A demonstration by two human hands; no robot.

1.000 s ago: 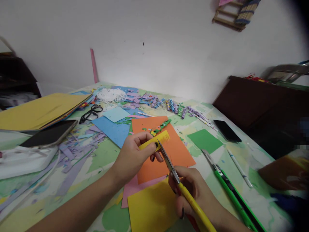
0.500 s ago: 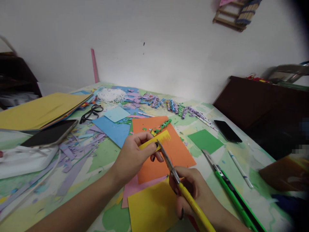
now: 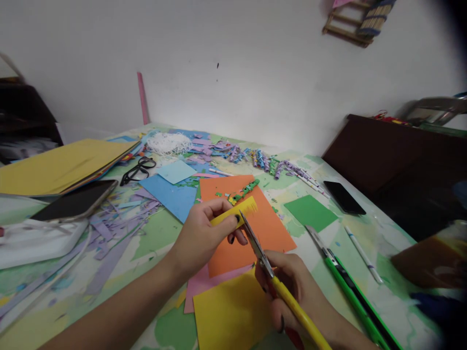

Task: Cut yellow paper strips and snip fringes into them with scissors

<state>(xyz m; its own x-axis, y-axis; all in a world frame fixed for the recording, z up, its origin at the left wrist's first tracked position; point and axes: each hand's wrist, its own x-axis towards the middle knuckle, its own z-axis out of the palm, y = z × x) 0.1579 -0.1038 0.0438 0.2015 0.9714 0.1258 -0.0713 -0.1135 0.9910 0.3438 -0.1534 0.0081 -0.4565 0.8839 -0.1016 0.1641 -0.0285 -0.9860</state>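
My left hand (image 3: 204, 233) pinches a narrow yellow paper strip (image 3: 237, 211) whose far end is cut into a fine fringe. My right hand (image 3: 292, 291) is wrapped round yellow-handled scissors (image 3: 270, 272). Their blades point up and left, and the tips meet the strip just beside my left thumb. Both hands hover over an orange sheet (image 3: 262, 228) that lies on the table. A yellow sheet (image 3: 229, 311) and a pink sheet (image 3: 199, 287) lie below my hands.
Blue sheets (image 3: 170, 194), a green square (image 3: 310, 211), glasses (image 3: 136, 170), two phones (image 3: 75, 201) (image 3: 343, 197), purple scraps (image 3: 113, 228), rolled paper pieces (image 3: 262, 160), a green-handled cutter (image 3: 350, 287), a pen (image 3: 363, 253) and a yellow folder stack (image 3: 54, 165) cover the table. A dark cabinet (image 3: 394, 165) stands at right.
The scissors have shifted very slightly along the strip. My right hand has dropped a little. Everything else is as before.
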